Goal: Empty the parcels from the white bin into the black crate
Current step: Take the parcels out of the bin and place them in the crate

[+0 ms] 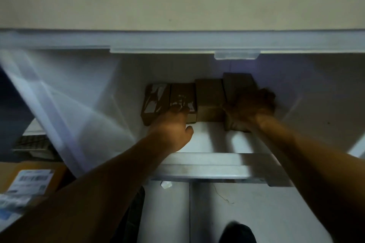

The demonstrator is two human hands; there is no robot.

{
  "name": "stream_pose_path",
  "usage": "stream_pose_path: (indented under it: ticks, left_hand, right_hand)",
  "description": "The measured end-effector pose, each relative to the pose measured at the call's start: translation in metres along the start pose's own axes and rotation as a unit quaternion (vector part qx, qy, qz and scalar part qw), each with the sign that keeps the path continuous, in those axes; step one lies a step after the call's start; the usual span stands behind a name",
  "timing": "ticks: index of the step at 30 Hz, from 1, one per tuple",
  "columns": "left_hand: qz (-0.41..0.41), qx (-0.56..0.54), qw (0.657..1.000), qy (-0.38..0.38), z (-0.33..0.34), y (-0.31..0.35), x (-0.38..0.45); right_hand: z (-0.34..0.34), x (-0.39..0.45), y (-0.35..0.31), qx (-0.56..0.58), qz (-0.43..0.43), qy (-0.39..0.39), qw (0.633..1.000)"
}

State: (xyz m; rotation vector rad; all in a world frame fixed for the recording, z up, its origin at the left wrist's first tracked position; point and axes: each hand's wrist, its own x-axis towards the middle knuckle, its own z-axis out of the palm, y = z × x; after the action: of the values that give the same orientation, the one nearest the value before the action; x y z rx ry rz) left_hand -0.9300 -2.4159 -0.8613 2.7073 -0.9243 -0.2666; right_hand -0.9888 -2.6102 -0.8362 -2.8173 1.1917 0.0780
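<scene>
The white bin (83, 92) holds four brown cardboard parcels (209, 98) in a row on its floor. The left hand (173, 124) rests curled on the second parcel; the right hand (250, 106) grips the rightmost parcel. A labelled box (29, 181) sits lower left.

Pale floor (246, 213), lower centre to right of frame, 1 seam running vertically. White bin (88, 89) stands on it, filling upper and middle frame. 1 small white scrap (166, 185) lies on the floor just below the bin's near rim. Thin dark thread (222, 196) right of the seam.
</scene>
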Motion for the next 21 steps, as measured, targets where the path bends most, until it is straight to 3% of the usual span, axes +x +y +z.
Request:
stream_pose_path:
  ticks: [11,15,21]
  left_hand:
    - [0.011,0.028,0.999,0.036,-0.003,-0.002,-0.003]
    - [0.003,0.071,0.997,0.024,-0.006,-0.002,-0.008]
    - [0.003,0.086,0.996,0.039,-0.010,-0.001,-0.009]
  right_hand:
    - [-0.002,-0.023,0.001,0.043,-0.026,0.001,0.999]
    - [-0.010,-0.040,0.004,0.029,0.000,0.002,1.000]
    - [-0.048,-0.063,0.010,-0.026,-0.033,0.087,0.995]
